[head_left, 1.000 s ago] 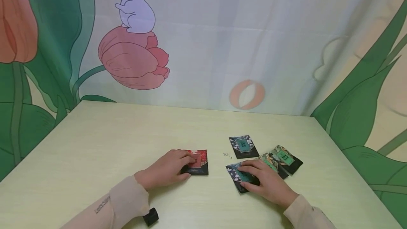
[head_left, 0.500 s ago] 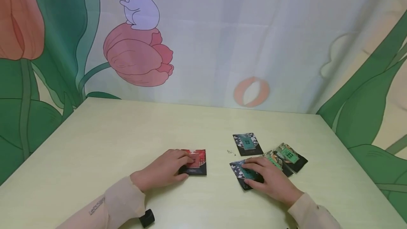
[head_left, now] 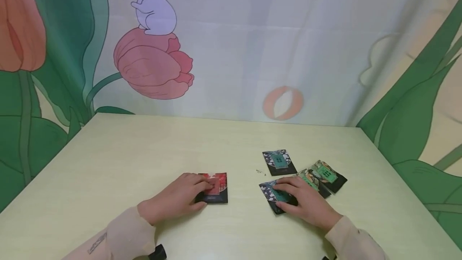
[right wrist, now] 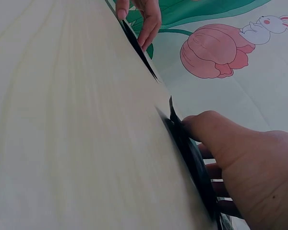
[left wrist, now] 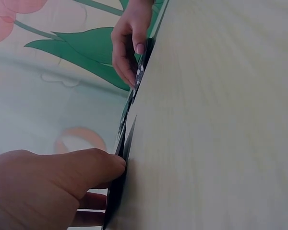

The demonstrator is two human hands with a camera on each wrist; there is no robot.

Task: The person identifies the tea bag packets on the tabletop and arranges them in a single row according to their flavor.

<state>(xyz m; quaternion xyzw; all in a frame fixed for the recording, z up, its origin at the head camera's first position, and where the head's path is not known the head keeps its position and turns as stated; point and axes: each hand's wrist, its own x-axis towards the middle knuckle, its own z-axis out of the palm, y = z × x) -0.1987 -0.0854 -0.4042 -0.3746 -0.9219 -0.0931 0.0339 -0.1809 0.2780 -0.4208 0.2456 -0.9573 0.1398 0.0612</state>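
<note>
My left hand [head_left: 177,196] lies over a flat red-and-black packet [head_left: 218,189], relaxed fingers on its face and thumb by the near edge. In the left wrist view, the thumb touches the dark edge of that packet [left wrist: 117,189]. To the right, my right hand [head_left: 306,202] rests on a blue floral packet [head_left: 268,193] with a dark lower half, covering its right side. Thumb and fingers come down on its upper side in the right wrist view, where the packet [right wrist: 194,167] has one corner bent up.
Behind the right hand lies a second blue packet [head_left: 279,163]. Two green-and-black packets overlap to its right, the outer green packet [head_left: 328,176] tilted. Small dark crumbs [head_left: 260,171] dot the pale table [head_left: 162,147]. A printed curtain [head_left: 231,51] hangs along the back edge.
My left hand has slid a short way left over the table with the red packet under it. The right hand stays on its blue packet; the head view has shifted slightly.
</note>
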